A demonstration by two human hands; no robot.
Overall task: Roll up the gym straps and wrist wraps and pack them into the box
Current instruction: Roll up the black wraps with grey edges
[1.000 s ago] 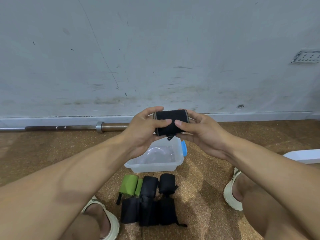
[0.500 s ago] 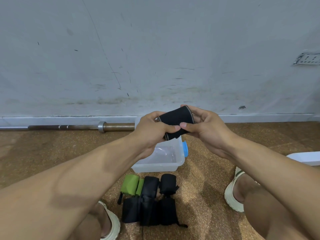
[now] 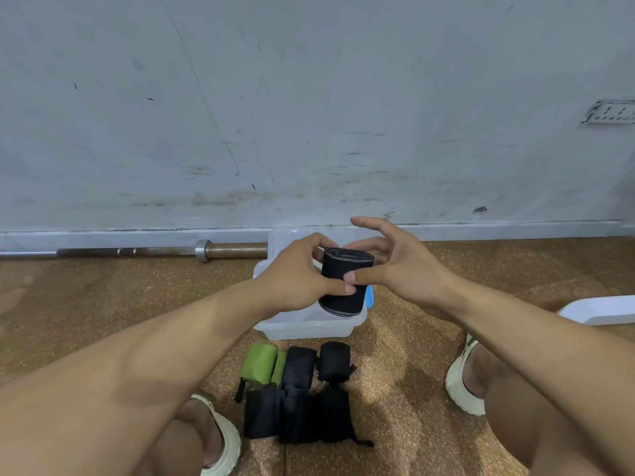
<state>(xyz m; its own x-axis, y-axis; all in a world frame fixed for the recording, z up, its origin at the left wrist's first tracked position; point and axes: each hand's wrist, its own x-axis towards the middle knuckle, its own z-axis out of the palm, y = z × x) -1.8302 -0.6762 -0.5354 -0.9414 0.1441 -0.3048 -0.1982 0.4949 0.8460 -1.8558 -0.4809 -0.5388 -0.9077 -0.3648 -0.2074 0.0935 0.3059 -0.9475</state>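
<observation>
A rolled black wrist wrap (image 3: 343,285) stands nearly upright in the air just above the clear plastic box (image 3: 309,326). My left hand (image 3: 295,280) grips its left side with fingers curled round it. My right hand (image 3: 395,266) pinches its right side with thumb and lower fingers, the index finger lifted off. On the floor in front of the box lie a green rolled strap (image 3: 259,364) and several black rolled wraps (image 3: 299,396), packed side by side in two rows.
A barbell (image 3: 137,251) lies along the base of the grey wall at the left. The box's white lid (image 3: 601,309) rests on the floor at the right. My two sandalled feet (image 3: 464,379) flank the rolls on the cork floor.
The roll has turned from lying sideways to standing nearly upright and has come lower, toward the box. My right index finger has lifted off it.
</observation>
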